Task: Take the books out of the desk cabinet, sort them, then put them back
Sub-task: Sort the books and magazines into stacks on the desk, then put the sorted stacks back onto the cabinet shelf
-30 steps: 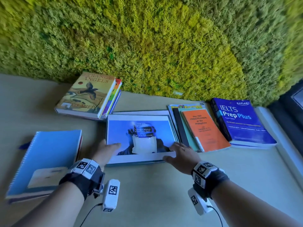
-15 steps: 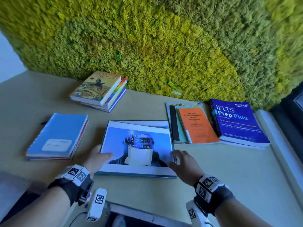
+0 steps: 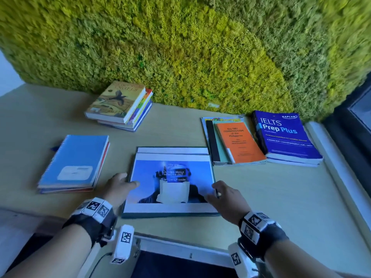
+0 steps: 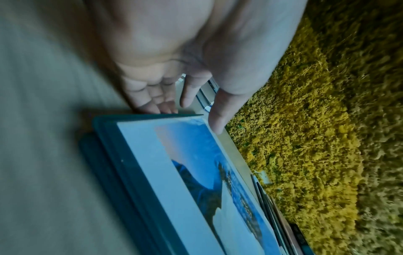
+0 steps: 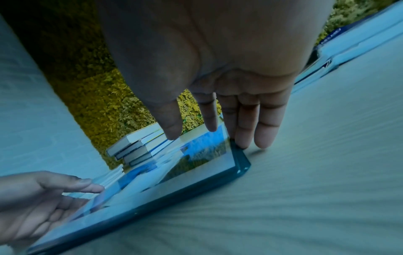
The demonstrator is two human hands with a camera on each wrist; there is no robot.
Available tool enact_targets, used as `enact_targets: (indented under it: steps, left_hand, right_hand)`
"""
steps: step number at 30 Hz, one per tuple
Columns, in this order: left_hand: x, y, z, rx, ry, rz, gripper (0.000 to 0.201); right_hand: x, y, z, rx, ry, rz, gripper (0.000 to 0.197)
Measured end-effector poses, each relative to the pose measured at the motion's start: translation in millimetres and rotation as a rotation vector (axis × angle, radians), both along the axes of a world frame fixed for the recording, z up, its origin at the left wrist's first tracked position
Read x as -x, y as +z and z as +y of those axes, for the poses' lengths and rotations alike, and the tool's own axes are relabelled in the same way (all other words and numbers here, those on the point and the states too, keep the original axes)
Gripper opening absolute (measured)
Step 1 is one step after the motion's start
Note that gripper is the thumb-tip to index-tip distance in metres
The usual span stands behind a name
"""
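Note:
A large flat book with a blue picture cover (image 3: 172, 183) lies on another like it, mid-desk near the front edge. My left hand (image 3: 120, 183) is at its left edge, thumb on the cover and fingers curled down along and under the side (image 4: 165, 107). My right hand (image 3: 218, 195) is at the right edge, thumb and forefinger on the cover and the other fingers (image 5: 246, 134) straight against the side, tips on the desk. The same book (image 5: 174, 174) shows in the right wrist view with the left hand (image 5: 43, 195) on its far edge.
On the pale desk (image 3: 281, 207) lie a stack of novels (image 3: 118, 103), a blue spiral notebook pile (image 3: 76, 161), an orange booklet pile (image 3: 239, 141) and a blue IELTS book (image 3: 285, 135). A moss wall (image 3: 180, 47) backs the desk. The cabinet opening (image 3: 180, 265) shows below the front edge.
The blue picture book has slid toward the desk's front edge with both hands on its sides. My view has pulled back, and the cabinet opening now shows below.

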State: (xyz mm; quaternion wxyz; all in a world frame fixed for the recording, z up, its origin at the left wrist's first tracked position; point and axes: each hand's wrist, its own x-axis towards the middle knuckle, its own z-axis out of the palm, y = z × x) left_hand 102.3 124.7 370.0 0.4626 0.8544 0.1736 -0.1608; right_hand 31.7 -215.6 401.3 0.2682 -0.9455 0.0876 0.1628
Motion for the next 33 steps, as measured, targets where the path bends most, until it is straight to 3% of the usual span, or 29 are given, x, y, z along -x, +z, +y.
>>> enact_targets:
  steps: [2,4,6,7,11,15,18,22,26,31,33]
  left_hand:
    - [6.1,-4.9,8.4,0.099,0.049,0.024,0.097]
    - [13.4,-7.0,8.0,0.165,0.075,0.072,0.073]
    - [21.2,-4.2,5.4,0.186,0.021,0.068,0.034]
    - [24.0,-1.5,5.3,0.172,-0.022,0.051,0.027]
    - [27.1,-23.4,32.3,0.009,-0.181,0.038,0.076]
    - [52.1,-8.3,37.2,-0.193,-0.348,0.028,0.051]
    - [61.2,-5.4,38.9,-0.38,-0.474,0.074,0.085]
    - [77.6,-1.9,40.2,-0.346,-0.538,0.083,0.083]
    - [95.8,-1.1,42.4,-0.093,-0.399,0.101,0.077]
    - [114.5,3.9,43.5,0.185,-0.309,0.122,0.028]
    - [117.7,10.9,37.1,0.198,-0.288,0.024,0.028]
  right_hand:
    - [3.2,-2.8,2.4,0.051,-0.024,-0.021,0.046]
    - [3.7,-4.6,8.6,0.076,-0.081,-0.033,0.04]
    - [5.5,-4.1,17.9,0.121,-0.101,-0.029,0.04]
    - [7.6,-3.4,22.9,0.156,-0.086,-0.013,0.043]
    - [31.3,-0.9,39.3,0.257,-0.02,0.059,0.057]
    - [68.9,-1.9,50.2,0.309,-0.004,0.116,0.053]
    - [90.7,-2.2,52.6,0.317,-0.009,0.152,0.051]
    - [103.4,4.5,48.3,0.291,-0.01,0.182,0.049]
    - [109.7,-7.2,42.3,0.157,-0.07,0.197,0.043]
    - [124.7,-15.3,20.8,-0.418,-0.445,0.051,0.047]
    - [126.5,-16.5,9.3,-0.548,-0.504,0.084,0.035]
